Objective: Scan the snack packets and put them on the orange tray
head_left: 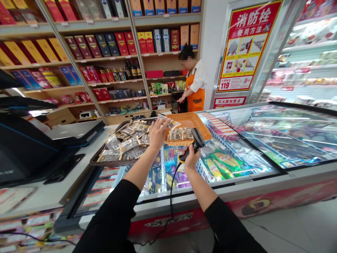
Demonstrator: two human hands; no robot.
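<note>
- Left edge of the frame: a black checkout terminal (25,147) stands on a pale worktop (56,188), with a flat silver-topped device (71,130) just beside it.
- Upper left to upper centre: wooden shelves (104,24) carry rows of red, blue and yellow boxes, with dark bottles (134,69) nearer the middle.
- Left of centre: a dark brown wicker basket (113,163) is heaped with small clear-wrapped packets (130,143).
- Centre: the left hand (158,136) reaches over where the 2 baskets meet; its fingertips are right by a packet, but I cannot tell whether its grip has hold of it.
- Just right of centre: an orange-tan wicker basket (193,119) has similar packets along its near side.
- In front of that basket: the right hand's (192,160) grip is wrapped round a black-and-yellow barcode scanner (198,138); a black cable (171,191) hangs from it toward the bottom centre.
- Behind the tan basket: 1 other person (197,88) stands in an orange apron.
- Right half: a glass-topped chest freezer (263,179) holds bright packages.
- Upper right: a red fire-hydrant poster (249,45) showing "119", then a lit refrigerated display (306,63).
</note>
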